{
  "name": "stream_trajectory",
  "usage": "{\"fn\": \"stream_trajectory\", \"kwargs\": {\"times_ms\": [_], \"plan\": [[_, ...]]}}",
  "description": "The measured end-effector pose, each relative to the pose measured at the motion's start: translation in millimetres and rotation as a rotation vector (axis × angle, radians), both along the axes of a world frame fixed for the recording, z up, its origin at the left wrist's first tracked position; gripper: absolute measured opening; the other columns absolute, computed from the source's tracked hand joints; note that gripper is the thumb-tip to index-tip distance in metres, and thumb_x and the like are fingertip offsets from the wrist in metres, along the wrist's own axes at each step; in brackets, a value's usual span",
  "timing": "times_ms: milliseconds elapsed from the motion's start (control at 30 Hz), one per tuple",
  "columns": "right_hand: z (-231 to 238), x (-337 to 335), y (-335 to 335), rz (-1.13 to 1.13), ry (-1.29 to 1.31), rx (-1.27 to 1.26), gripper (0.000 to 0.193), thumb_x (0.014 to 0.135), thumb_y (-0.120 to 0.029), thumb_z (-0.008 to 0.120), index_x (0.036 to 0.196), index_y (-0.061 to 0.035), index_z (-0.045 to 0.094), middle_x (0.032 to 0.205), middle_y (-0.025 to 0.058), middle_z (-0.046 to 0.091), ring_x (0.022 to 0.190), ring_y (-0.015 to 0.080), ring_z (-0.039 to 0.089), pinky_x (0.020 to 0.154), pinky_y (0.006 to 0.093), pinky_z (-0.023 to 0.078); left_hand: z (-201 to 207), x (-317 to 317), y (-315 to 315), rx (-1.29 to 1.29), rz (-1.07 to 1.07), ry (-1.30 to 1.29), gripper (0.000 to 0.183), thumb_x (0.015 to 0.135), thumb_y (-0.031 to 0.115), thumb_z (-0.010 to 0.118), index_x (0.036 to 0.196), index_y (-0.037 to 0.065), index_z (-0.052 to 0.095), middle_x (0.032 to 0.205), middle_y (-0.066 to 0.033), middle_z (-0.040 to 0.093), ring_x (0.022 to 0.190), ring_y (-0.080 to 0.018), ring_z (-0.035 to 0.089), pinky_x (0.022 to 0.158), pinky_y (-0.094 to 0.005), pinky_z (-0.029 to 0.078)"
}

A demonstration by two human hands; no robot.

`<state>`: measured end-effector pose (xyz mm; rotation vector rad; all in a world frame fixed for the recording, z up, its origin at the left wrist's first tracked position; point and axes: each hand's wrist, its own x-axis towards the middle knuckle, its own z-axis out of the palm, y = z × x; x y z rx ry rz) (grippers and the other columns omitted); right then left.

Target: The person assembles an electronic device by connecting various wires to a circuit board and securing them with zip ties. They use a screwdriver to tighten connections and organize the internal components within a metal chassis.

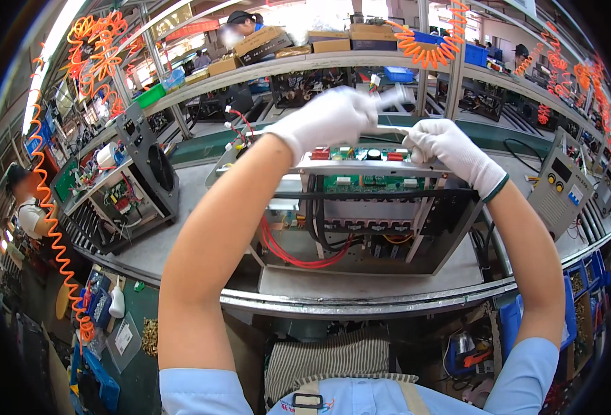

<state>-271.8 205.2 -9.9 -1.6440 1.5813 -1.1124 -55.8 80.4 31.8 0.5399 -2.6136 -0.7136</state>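
White-gloved, our left hand (pixel 336 116) is motion-blurred above the machine's (pixel 374 209) far side by a pale object (pixel 393 97), and our right hand (pixel 447 149) has its fingers curled together at the far right; what either grips is unclear to us. Machine sits uncased, mid-bench (pixel 298 280); we judge it heavy and stiff but the circuit board (pixel 381 181) fragile, best held by the metal frame (pixel 312 166), away from the red wires (pixel 312 261). We find more room left, toward the dark unit (pixel 139 159), than along the near edge.
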Motion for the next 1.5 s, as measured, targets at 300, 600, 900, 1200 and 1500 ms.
{"fn": "stream_trajectory", "kwargs": {"times_ms": [300, 600, 900, 1200, 1500], "plan": [[-3.6, -11.7, -0.5, 0.052, -0.054, -0.006, 0.025, 0.101, -0.024, 0.056, 0.096, -0.001, 0.066, 0.07, -0.0017, 0.06, 0.064, 0.0055, 0.052, 0.061, 0.0214, 0.041, 25.8, 31.3, 0.6, -0.61, 0.272, -0.567, 0.028, 0.091, 0.023, 0.051, 0.104, 0.009, 0.071, 0.093, -0.0177, 0.071, 0.086, -0.0327, 0.07, 0.081, -0.0434, 0.054], [1.0, -8.0, -0.5, -0.029, -0.038, 0.035, 0.028, 0.102, -0.026, 0.054, 0.096, -0.0002, 0.064, 0.072, -0.0007, 0.061, 0.063, 0.0046, 0.05, 0.058, 0.0197, 0.039, 43.0, 136.0, -35.3, -0.087, 0.622, -0.022, 0.021, 0.084, 0.008, 0.048, 0.096, 0.004, 0.065, 0.069, -0.0081, 0.068, 0.058, -0.0126, 0.061, 0.047, -0.0298, 0.044], [-0.9, -6.8, 1.1, 0.105, -0.086, -0.007, 0.025, 0.102, -0.026, 0.054, 0.097, -0.0025, 0.061, 0.072, -0.0022, 0.057, 0.064, 0.0049, 0.048, 0.06, 0.0196, 0.038, 13.7, 18.0, 17.6, -0.861, 0.159, 0.413, 0.011, 0.092, 0.016, 0.056, 0.1, 0.011, 0.061, 0.085, -0.015, 0.068, 0.078, -0.0355, 0.067, 0.068, -0.0454, 0.053], [-0.6, -6.4, -10.0, -0.11, -0.025, 0.008, 0.016, 0.092, -0.013, 0.061, 0.085, 0.0002, 0.067, 0.07, 0.0036, 0.062, 0.06, 0.0109, 0.058, 0.053, 0.0262, 0.047, -27.5, -24.3, 26.8, -0.638, 0.196, -0.059, 0.016, 0.097, 0.024, 0.049, 0.1, 0.012, 0.06, 0.083, -0.0155, 0.069, 0.082, -0.0344, 0.068, 0.071, -0.0479, 0.052], [-5.6, -3.4, -1.3, -0.08, -0.062, -0.057, 0.018, 0.093, -0.018, 0.065, 0.088, -0.0021, 0.07, 0.067, -0.0035, 0.059, 0.056, 0.0051, 0.047, 0.052, 0.021, 0.037, -25.2, 1.5, 32.1, -0.602, 0.17, -0.003, 0.022, 0.095, 0.027, 0.053, 0.099, 0.011, 0.068, 0.087, -0.0139, 0.07, 0.085, -0.0351, 0.067, 0.075, -0.0451, 0.053]]}}
